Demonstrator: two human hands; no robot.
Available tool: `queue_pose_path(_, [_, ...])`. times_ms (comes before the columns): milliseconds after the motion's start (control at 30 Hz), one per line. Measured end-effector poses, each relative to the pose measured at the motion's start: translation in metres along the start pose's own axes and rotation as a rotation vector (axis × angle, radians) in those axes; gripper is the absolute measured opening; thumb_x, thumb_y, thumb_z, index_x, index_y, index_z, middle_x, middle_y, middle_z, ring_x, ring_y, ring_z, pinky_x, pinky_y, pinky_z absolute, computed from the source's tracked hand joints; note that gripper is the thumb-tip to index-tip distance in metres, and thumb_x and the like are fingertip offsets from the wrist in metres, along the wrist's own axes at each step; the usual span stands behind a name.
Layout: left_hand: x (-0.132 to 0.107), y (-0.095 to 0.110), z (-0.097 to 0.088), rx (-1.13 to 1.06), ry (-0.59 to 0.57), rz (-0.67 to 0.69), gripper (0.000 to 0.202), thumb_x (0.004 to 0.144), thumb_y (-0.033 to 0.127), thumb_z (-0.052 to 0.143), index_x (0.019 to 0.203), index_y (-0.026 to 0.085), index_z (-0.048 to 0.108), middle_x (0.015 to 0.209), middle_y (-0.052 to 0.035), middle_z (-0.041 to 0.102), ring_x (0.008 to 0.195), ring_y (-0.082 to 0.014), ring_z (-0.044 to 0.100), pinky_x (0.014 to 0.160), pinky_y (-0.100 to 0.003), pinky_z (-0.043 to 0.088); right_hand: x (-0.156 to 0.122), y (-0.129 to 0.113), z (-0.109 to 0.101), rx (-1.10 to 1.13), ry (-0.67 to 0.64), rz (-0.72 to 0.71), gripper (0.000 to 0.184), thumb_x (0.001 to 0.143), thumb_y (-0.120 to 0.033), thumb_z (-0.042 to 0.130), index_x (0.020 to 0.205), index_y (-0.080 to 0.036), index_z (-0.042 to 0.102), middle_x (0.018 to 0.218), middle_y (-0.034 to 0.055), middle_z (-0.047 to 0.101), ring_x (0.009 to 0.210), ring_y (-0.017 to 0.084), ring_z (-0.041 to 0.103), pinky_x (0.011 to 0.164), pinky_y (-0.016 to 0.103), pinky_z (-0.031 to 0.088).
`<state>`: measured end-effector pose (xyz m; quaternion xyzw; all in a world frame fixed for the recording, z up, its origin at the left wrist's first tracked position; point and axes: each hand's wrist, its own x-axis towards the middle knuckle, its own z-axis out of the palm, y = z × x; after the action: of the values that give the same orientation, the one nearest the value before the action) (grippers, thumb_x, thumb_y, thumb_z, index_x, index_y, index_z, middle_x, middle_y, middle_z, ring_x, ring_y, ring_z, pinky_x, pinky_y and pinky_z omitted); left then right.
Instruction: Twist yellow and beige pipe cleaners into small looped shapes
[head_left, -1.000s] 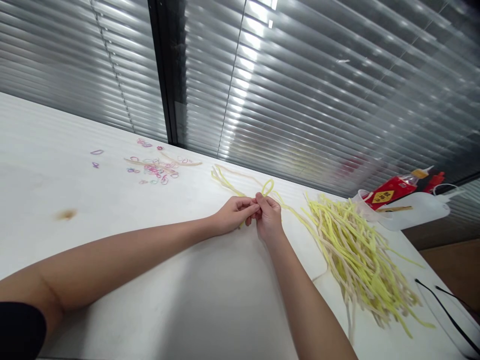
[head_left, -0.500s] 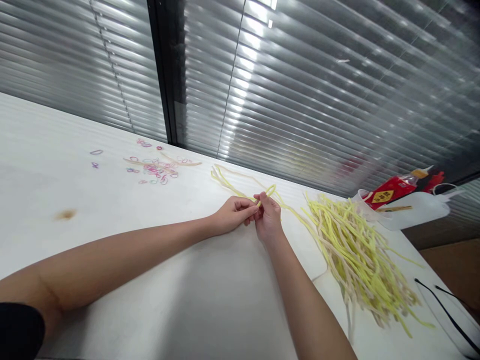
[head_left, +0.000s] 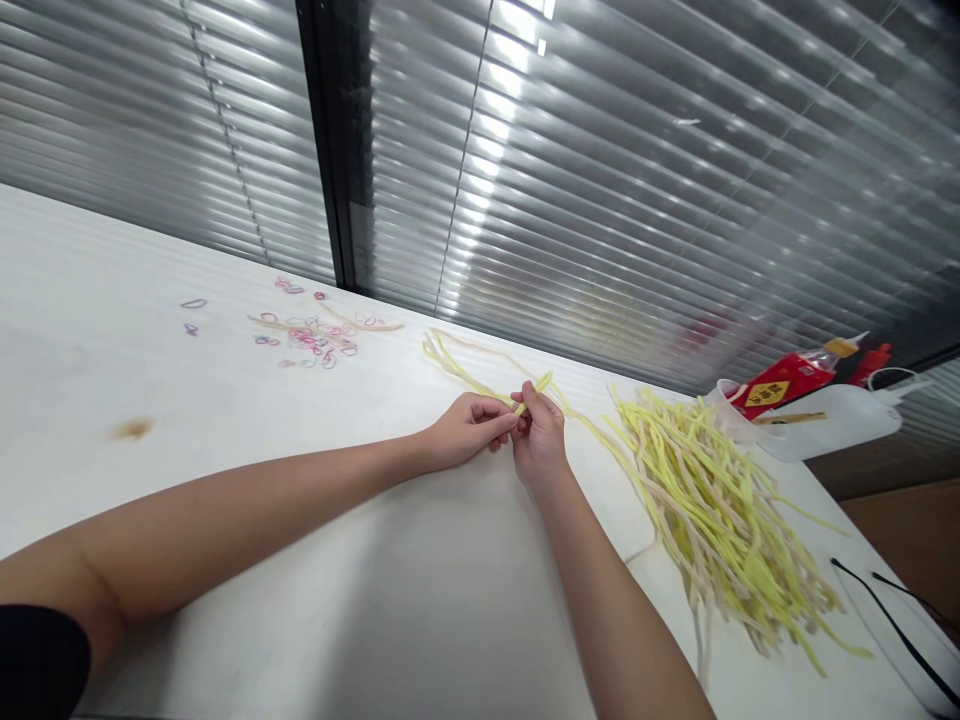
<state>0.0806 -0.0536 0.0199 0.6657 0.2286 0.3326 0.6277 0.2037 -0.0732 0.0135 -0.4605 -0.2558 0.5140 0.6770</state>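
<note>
My left hand (head_left: pixel 469 432) and my right hand (head_left: pixel 541 438) meet above the white table, fingertips pinched together on a strand of thick yellow yarn (head_left: pixel 545 381). A short bit of it pokes up past my right thumb. The exact grip between the fingers is partly hidden. Behind my hands, yellow and beige strands (head_left: pixel 454 362) stretch out to the left. On the right, more strands run toward a large loose heap of yellow and beige yarn (head_left: pixel 712 500).
Small coloured elastic bands (head_left: pixel 307 340) lie scattered at the back left. At the back right are a red bottle (head_left: pixel 780 382), a clear cup (head_left: pixel 726 400) and a white plastic bottle (head_left: pixel 840 428). Glasses (head_left: pixel 900 625) rest near the right edge. Blinds (head_left: pixel 600 200) line the back.
The yellow yarn loop above my right thumb has narrowed into a short, straighter piece. Both hands stay pinched in nearly the same place, the right shifting very slightly.
</note>
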Motion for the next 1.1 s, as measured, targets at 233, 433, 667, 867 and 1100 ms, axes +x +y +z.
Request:
queue_pose_path(233, [-0.0001, 0.001, 0.0006, -0.003, 0.006, -0.024, 0.033, 0.08, 0.04, 0.057, 0.061, 0.012, 0.057, 0.054, 0.0006, 0.053, 0.052, -0.0088, 0.046, 0.052, -0.021, 0.037, 0.0009, -0.0022, -0.0014, 0.02, -0.008, -0.001, 0.035, 0.063, -0.049, 0.072, 0.067, -0.017, 0.061, 0.04, -0.0103, 0.034, 0.035, 0.006, 0.035, 0.036, 0.021, 0.032])
queue_pose_path(433, [-0.0001, 0.0005, 0.0009, -0.016, 0.017, -0.027, 0.032, 0.08, 0.038, 0.058, 0.06, 0.013, 0.057, 0.054, 0.0009, 0.053, 0.051, -0.0085, 0.046, 0.052, -0.02, 0.037, 0.0014, -0.0023, -0.0015, 0.02, -0.005, 0.006, 0.034, 0.065, -0.049, 0.071, 0.067, -0.017, 0.061, 0.04, -0.0108, 0.032, 0.035, 0.005, 0.034, 0.036, 0.02, 0.032])
queue_pose_path(667, [-0.0002, 0.0017, 0.0008, 0.001, 0.005, -0.012, 0.034, 0.079, 0.039, 0.058, 0.058, 0.012, 0.057, 0.053, 0.0005, 0.054, 0.051, -0.0086, 0.047, 0.052, -0.02, 0.037, 0.003, -0.0025, -0.0037, 0.0, -0.044, 0.042, 0.04, 0.065, -0.054, 0.069, 0.063, -0.015, 0.064, 0.041, -0.0082, 0.036, 0.036, 0.005, 0.033, 0.035, 0.019, 0.03])
queue_pose_path(867, [-0.0007, -0.0003, 0.0007, 0.038, 0.073, -0.006, 0.031, 0.082, 0.036, 0.055, 0.067, 0.011, 0.063, 0.054, 0.0, 0.055, 0.052, -0.009, 0.048, 0.052, -0.02, 0.037, 0.0048, -0.0028, -0.0039, -0.03, -0.081, 0.068, 0.041, 0.067, -0.055, 0.067, 0.062, -0.014, 0.065, 0.042, -0.0079, 0.035, 0.038, 0.005, 0.033, 0.038, 0.021, 0.034])
queue_pose_path(1100, [-0.0008, 0.0014, 0.0015, 0.081, 0.137, -0.014, 0.03, 0.081, 0.037, 0.055, 0.072, 0.011, 0.067, 0.055, 0.0002, 0.056, 0.051, -0.0088, 0.048, 0.05, -0.019, 0.037, 0.0065, -0.0033, -0.0039, -0.007, -0.068, 0.069, 0.033, 0.066, -0.049, 0.07, 0.07, -0.016, 0.067, 0.048, -0.0085, 0.035, 0.041, 0.005, 0.031, 0.041, 0.02, 0.035])
